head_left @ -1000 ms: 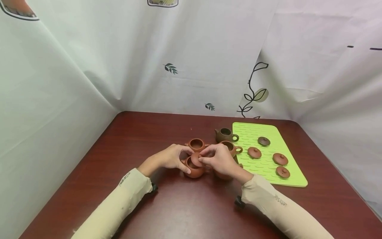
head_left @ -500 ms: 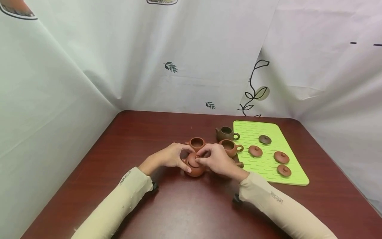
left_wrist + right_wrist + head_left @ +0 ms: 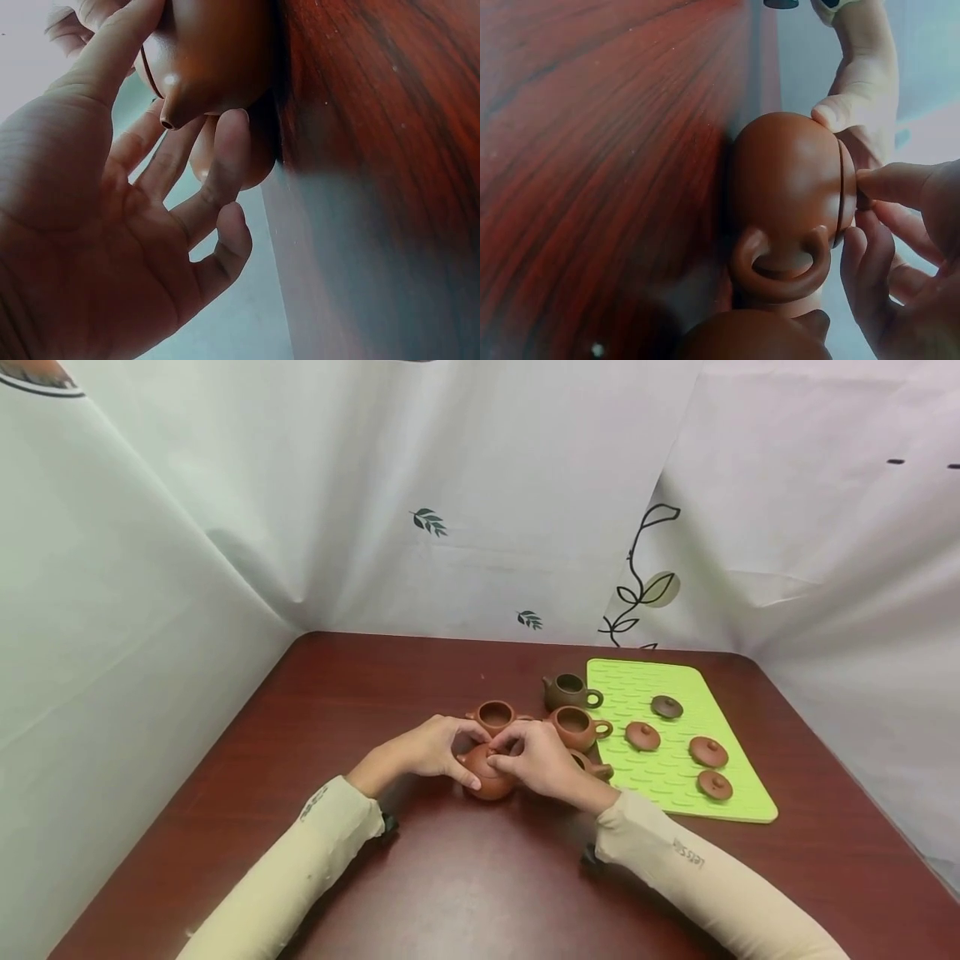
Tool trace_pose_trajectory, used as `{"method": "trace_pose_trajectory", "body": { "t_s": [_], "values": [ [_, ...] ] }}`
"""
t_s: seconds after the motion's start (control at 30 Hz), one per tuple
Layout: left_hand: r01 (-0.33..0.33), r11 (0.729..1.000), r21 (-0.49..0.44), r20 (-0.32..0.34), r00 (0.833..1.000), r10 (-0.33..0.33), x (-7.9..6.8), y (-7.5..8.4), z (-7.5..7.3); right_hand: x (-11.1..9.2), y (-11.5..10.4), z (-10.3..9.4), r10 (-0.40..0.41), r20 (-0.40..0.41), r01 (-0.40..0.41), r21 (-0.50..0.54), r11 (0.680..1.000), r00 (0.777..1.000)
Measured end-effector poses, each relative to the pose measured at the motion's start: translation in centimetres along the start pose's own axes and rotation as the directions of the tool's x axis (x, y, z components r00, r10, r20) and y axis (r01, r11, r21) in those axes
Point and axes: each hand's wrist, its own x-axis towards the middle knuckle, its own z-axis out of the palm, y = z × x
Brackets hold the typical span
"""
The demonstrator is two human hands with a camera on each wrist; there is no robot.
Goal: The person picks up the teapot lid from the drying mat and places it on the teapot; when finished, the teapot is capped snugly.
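Observation:
A reddish-brown clay teapot (image 3: 493, 787) stands upright on the table, its lid (image 3: 847, 186) seated over the mouth. My left hand (image 3: 429, 748) holds the pot at its spout side, thumb on the near side and fingers around the far side. The left wrist view shows the spout (image 3: 172, 112) between thumb and fingers. My right hand (image 3: 542, 762) pinches the lid's knob from above, thumb against fingertips. In the right wrist view the loop handle (image 3: 784, 286) points away from the left hand.
Lidless pots stand close by: a reddish pot (image 3: 496, 714) behind, another reddish pot (image 3: 576, 729) to the right, one partly hidden by my right hand, and a dark brown pot (image 3: 567, 693) farther back. Several lids lie on a green mat (image 3: 720, 802) at right.
The lid in my right hand has gone from tilted over the pot's mouth to lying flat on it. My left hand keeps its hold on the teapot.

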Motion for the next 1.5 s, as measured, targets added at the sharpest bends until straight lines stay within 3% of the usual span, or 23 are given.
{"method": "trace_pose_trajectory", "body": {
  "t_s": [0.3, 0.67, 0.93, 1.2, 1.5],
  "values": [
    [-0.053, 0.998, 0.018, 0.051, 0.997, 0.052, -0.3, 0.6, -0.3, -1.6, 0.7, -1.7, -0.022, 0.005, 0.022, -0.011, 1.000, 1.000],
    [-0.025, 0.979, 0.204, -0.044, 0.998, 0.035, -0.8, 3.3, -0.9, -3.6, 1.2, -6.7, 0.069, -0.064, -0.068, 0.024, 0.997, 0.996],
    [-0.066, 0.973, 0.219, -0.228, 0.967, 0.117, 0.4, 6.1, 0.9, -5.7, 2.3, -9.0, 0.142, -0.097, -0.143, -0.004, 0.990, 0.985],
    [-0.033, 0.944, 0.328, -0.192, 0.976, 0.100, 1.8, 7.8, 3.6, -8.0, 3.4, -11.0, 0.169, -0.152, -0.180, -0.061, 0.982, 0.974],
    [0.005, 0.918, 0.397, -0.191, 0.979, 0.077, 3.4, 9.6, 4.1, -10.7, 4.8, -14.3, 0.209, -0.193, -0.236, -0.129, 0.963, 0.959]
  ]
}}
